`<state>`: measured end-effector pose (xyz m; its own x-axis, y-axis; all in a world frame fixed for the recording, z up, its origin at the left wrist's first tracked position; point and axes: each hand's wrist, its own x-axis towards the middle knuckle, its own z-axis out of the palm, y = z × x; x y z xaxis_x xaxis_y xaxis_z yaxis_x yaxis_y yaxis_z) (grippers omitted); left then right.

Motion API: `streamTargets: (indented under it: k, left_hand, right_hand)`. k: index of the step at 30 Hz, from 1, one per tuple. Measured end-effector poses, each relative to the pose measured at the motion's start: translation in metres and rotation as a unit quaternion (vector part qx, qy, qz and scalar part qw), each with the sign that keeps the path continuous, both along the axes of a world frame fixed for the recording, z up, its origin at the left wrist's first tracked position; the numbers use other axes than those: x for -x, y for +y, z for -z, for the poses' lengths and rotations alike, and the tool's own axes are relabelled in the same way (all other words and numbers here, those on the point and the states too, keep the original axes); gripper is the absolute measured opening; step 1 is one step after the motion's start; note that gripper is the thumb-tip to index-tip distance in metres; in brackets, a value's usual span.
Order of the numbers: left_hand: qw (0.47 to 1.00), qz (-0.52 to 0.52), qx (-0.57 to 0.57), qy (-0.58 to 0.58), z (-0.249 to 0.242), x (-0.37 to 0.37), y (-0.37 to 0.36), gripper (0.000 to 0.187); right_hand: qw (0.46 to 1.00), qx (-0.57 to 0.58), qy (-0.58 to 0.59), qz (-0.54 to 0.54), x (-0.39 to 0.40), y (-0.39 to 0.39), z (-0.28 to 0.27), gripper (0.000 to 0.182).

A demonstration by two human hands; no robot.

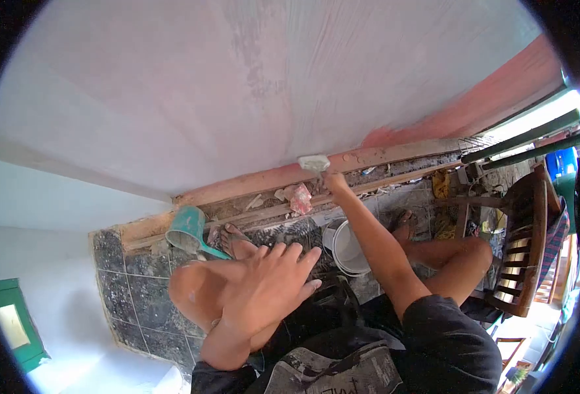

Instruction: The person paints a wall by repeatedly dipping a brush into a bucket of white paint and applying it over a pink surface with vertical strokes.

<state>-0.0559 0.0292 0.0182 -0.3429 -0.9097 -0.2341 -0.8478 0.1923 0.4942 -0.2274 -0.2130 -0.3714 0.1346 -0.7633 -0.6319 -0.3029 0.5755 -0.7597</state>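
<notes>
My right hand is closed round the handle of a paintbrush. The broad, whitish bristles meet the foot of the wall, where pale coating covers most of a pink surface. Over my bent left knee, my left hand lies with its fingers stretched out and holds nothing. Below my right forearm stands a white bucket, partly hidden by the arm; pale material shows inside. A teal dipper lies tilted on the floor beside my left foot.
Along the wall's base runs a ledge with debris and a crumpled red-and-white wrapper. Dark, paint-spattered tiles cover the floor. A wooden chair stands at the right, near green poles. A green-framed opening is at lower left.
</notes>
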Motion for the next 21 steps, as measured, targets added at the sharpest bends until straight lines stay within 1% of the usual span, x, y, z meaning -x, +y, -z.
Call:
streamTargets:
  k: [1,2,4,5,9,11,13,14,15,19,21]
  left_hand:
    - [1.0,0.004,-0.003,0.0,-0.001,0.0,0.001,0.049]
    - [1.0,0.009,-0.006,0.0,-0.002,0.001,0.002,0.049]
    - [1.0,0.018,-0.005,0.003,-0.005,0.003,0.003,0.049]
    - [1.0,0.022,-0.001,0.007,-0.006,0.004,0.004,0.049]
    - [0.999,0.041,-0.02,0.009,-0.008,0.007,0.0,0.05]
    - [0.999,0.022,-0.043,0.015,-0.006,0.005,-0.005,0.051]
    - [0.998,0.007,-0.055,0.017,-0.003,0.005,-0.006,0.051]
    - [0.998,0.001,-0.053,0.015,-0.001,0.004,-0.007,0.051]
    - [0.999,-0.006,-0.049,0.011,0.001,0.004,-0.008,0.051]
    - [0.998,-0.002,-0.065,0.018,-0.005,0.007,-0.015,0.051]
    - [0.997,0.007,-0.069,0.024,-0.006,0.011,-0.018,0.052]
  right_hand:
    - [0.999,-0.003,-0.029,0.04,0.008,0.008,-0.041,0.03]
    - [0.998,-0.023,-0.03,0.054,0.013,0.014,-0.064,0.026]
    - [0.994,-0.06,-0.031,0.085,0.029,0.018,-0.089,0.02]
    - [0.995,-0.094,-0.006,0.026,0.045,0.009,-0.07,0.021]
    - [0.996,-0.08,-0.025,0.007,0.048,-0.01,-0.027,0.015]
    - [0.996,-0.08,-0.035,-0.011,0.044,-0.018,-0.012,0.013]
    - [0.995,-0.036,0.054,-0.077,0.035,-0.029,-0.036,0.013]
    - [0.989,-0.013,0.098,-0.109,0.036,-0.033,-0.039,0.013]
    - [0.998,0.023,0.044,-0.039,0.041,-0.035,-0.025,0.016]
    - [0.998,-0.047,0.014,-0.048,0.068,-0.045,-0.032,0.02]
    - [0.997,-0.023,0.0,-0.07,0.081,-0.045,-0.022,0.02]
